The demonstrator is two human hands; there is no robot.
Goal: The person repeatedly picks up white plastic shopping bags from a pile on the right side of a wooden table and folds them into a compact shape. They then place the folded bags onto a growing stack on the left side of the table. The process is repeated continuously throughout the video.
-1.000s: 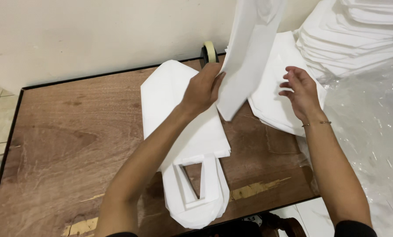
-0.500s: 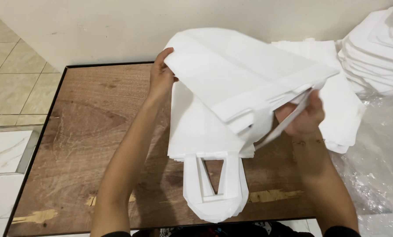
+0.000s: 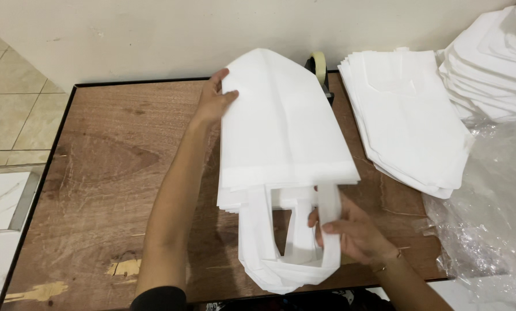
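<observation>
Small packing workroom, stacks of white bags (image 3: 408, 115), tape roll (image 3: 319, 66), worn wooden table (image 3: 108, 173), tiled floor (image 3: 10, 103)

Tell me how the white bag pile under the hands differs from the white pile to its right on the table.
The bag pile under the hands lies mid-table, handles toward the person; the left hand grips its far edge and the right hand a handle. The right-hand pile lies untouched and skewed beside a plastic sheet. Both are flat white bags on the wooden table.
</observation>
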